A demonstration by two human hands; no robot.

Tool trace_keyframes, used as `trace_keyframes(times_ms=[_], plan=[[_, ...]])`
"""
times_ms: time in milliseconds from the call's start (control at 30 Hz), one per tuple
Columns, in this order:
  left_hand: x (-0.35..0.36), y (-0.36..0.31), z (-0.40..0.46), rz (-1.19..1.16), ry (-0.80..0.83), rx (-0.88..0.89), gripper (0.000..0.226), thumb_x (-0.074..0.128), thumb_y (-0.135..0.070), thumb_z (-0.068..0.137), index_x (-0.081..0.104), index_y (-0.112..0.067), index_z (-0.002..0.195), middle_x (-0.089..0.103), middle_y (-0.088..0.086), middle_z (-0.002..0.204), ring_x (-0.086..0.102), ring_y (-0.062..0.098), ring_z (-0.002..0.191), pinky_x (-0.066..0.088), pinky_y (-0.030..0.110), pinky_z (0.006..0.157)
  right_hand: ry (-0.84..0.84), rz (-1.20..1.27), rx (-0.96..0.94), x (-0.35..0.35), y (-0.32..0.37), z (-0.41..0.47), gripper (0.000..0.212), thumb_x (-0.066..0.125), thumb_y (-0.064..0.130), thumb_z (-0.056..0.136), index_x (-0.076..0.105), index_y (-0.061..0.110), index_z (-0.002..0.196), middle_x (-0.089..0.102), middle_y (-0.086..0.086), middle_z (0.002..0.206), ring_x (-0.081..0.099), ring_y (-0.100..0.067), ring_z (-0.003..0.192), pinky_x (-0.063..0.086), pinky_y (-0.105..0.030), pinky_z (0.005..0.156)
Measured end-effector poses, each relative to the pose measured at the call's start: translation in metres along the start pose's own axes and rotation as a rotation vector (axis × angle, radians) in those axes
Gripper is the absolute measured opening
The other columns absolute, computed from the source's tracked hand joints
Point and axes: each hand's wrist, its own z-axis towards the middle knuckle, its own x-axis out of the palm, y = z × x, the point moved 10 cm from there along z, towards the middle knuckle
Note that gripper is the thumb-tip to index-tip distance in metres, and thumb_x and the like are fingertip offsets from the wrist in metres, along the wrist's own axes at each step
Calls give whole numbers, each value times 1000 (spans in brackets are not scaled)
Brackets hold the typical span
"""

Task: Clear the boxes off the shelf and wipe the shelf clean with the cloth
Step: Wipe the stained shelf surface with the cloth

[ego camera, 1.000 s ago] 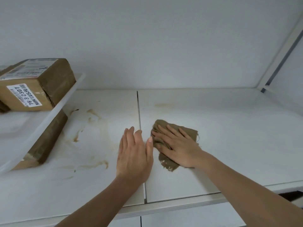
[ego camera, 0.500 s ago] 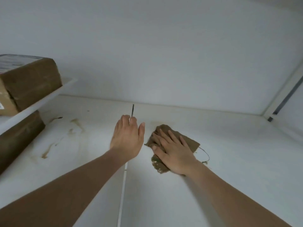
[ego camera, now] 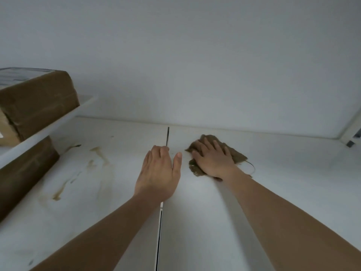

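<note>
Shelf (ego camera: 273,192): white, two panels meeting at a seam (ego camera: 167,136); all places below are given from that seam. Brown stains (ego camera: 97,153) lie left of it, not yet wiped by the look of them.
Boxes (ego camera: 37,98): two, far left of the seam, one on a white tray (ego camera: 48,124) and one under it (so the clearing looks unfinished, or they are parked aside to free the wiping area).
Left hand (ego camera: 159,173): over the seam, fingers straight and together, thumb out, holding nothing; judged a brace for the reach. Whether the palm touches the shelf cannot be told.
Right hand (ego camera: 213,159): just right of the seam, flat, fingers spread and nearly straight, pressing down rather than gripping, likely so the wipe has full contact.
Cloth (ego camera: 237,156): brown, just right of the seam, toward the back wall, beneath the right hand; its edges show beyond the fingertips (ego camera: 204,141) and on both sides, with a loose thread trailing right.
</note>
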Motion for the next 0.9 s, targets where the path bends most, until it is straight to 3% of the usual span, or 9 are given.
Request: trace_keyframes(times_ms=[100,233,300,367,467,567,700,800,900], plan=[[-1,1,-1,-14,0,-13,70,5,-53,90,48,-7,120,49,8,114,47,22,110,37,34,104,4,-4,-178,9,38,-17,53,17,57,98,14,45,150,0,15,162,-4,-14,150,-4,-45,120],[-3,2,-2,-31,-14,-20,66,7,-51,91,50,-7,116,50,8,112,48,23,108,38,35,102,-8,-17,-289,3,7,-21,55,16,60,94,22,46,147,6,17,161,0,-6,149,4,-42,121],[-2,3,-4,-24,-25,-17,67,7,-51,91,50,-7,116,50,8,112,48,24,109,37,35,103,-48,-16,-161,-7,-37,-7,56,15,59,93,26,46,146,11,14,161,3,-7,148,8,-43,120],[-4,-3,-5,11,-61,26,63,11,-49,92,52,-7,115,51,8,112,49,25,110,36,35,103,-29,-21,49,-12,-74,8,57,13,56,96,20,42,150,4,11,163,0,-12,149,3,-47,120],[-1,-9,-5,44,-27,66,64,7,-50,92,48,-11,122,48,5,118,45,21,115,31,31,106,15,1,194,-9,-68,24,58,16,52,100,10,34,155,-4,8,163,-5,-21,150,-4,-51,119],[-2,-10,-5,55,-21,82,66,5,-51,92,47,-11,122,47,5,118,43,20,115,33,33,106,10,-15,28,-4,-6,28,57,17,53,99,14,36,154,-2,9,163,-4,-23,150,-3,-53,118],[-2,-9,-4,88,-25,78,66,3,-50,92,50,-10,115,49,6,113,45,21,110,36,33,102,11,-26,-309,7,55,1,52,16,56,98,17,45,149,2,16,162,-3,-13,149,-1,-48,120],[0,-4,-4,81,-26,58,71,-1,-53,89,48,-11,119,46,4,116,42,19,111,35,31,103,6,-51,-382,0,20,8,57,15,61,95,25,43,149,8,17,161,1,-6,148,5,-40,121],[0,-2,-4,55,-30,42,73,-1,-55,88,46,-11,122,44,3,119,40,19,115,32,31,105,-105,-61,-152,-24,-68,38,49,19,56,97,39,41,140,27,12,156,18,-12,146,16,-39,119]])
